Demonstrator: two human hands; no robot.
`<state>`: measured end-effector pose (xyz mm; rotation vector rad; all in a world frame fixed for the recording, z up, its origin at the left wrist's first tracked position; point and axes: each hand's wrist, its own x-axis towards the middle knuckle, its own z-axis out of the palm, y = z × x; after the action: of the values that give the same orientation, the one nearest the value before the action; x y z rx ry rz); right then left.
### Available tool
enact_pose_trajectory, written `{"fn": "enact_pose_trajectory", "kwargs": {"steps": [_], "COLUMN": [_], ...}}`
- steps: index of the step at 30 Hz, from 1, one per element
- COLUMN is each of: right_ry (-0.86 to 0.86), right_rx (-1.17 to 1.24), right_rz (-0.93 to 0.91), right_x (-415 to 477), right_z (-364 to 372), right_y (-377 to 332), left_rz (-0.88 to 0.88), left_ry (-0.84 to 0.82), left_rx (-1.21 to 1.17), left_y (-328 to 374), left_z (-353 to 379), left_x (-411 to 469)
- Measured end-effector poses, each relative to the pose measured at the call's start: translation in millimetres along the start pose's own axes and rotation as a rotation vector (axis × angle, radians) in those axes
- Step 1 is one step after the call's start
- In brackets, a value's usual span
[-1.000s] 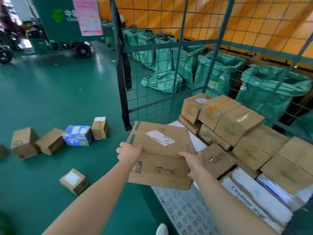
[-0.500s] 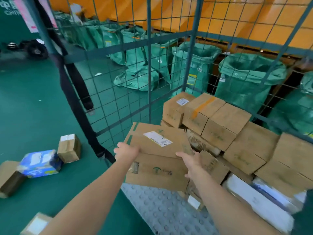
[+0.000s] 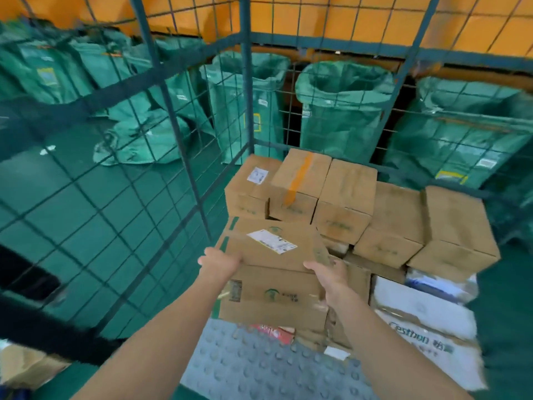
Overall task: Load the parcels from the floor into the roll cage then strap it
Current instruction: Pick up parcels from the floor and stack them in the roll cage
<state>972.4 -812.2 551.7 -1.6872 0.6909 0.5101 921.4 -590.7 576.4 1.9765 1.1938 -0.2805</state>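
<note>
The left hand (image 3: 220,259) grips the left upper edge of a brown box (image 3: 274,287), fingers curled onto its top. The right hand (image 3: 328,274) grips the right upper corner of the same box, thumb lying on the top, its other fingers out of sight down the right side. The box hangs between the two hands, straight ahead of both forearms, tilted so that its top and its near face both show. A white label (image 3: 271,241) sits on the top, between the hands and a little beyond them. A green logo marks the near face.

The box is inside the cage (image 3: 184,157), at its front left, close to the left mesh wall and over the studded grey plate (image 3: 245,368). Just behind it stands a stack (image 3: 346,197) of brown boxes, running along the back mesh from the left corner to the right. To the right of the right hand, below the stack, lies a white carton (image 3: 427,321) with blue lettering. A red packet (image 3: 271,332) shows just under the held box; whether the two touch cannot be told.

Outside the cage, one brown parcel (image 3: 26,365) lies blurred on the green floor (image 3: 57,203) at the lower left. Green sacks (image 3: 343,111) stand open behind the back mesh, before an orange wall (image 3: 317,18).
</note>
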Motion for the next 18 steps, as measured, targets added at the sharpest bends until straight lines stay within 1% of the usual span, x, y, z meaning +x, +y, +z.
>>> {"fn": "enact_pose_trajectory", "kwargs": {"steps": [4,9,12,14,18], "right_ry": [0.044,0.126,0.12,0.079,0.015], "right_rx": [0.005,-0.012,-0.065,-0.108,-0.089], "right_rz": [0.05,0.082,0.116,0.147,0.182], "right_x": [21.4,18.6,27.2,41.1,61.6], "right_z": [31.5,54.7,68.5,78.7,96.6], "right_y": [3.9,-5.6,-9.5,-11.6,-13.3], "left_rz": [0.031,0.032,-0.013,-0.048,-0.094], "left_ry": [-0.03,-0.091,-0.117,-0.116,-0.096], "left_rx": [0.072,0.107,0.093,0.088,0.075], "left_y": [12.1,18.1,14.5,11.4,2.4], "left_z": [-12.0,-18.3,-17.9,-17.4,-15.8], "left_x": [39.2,76.5,91.9,103.8,124.2]}}
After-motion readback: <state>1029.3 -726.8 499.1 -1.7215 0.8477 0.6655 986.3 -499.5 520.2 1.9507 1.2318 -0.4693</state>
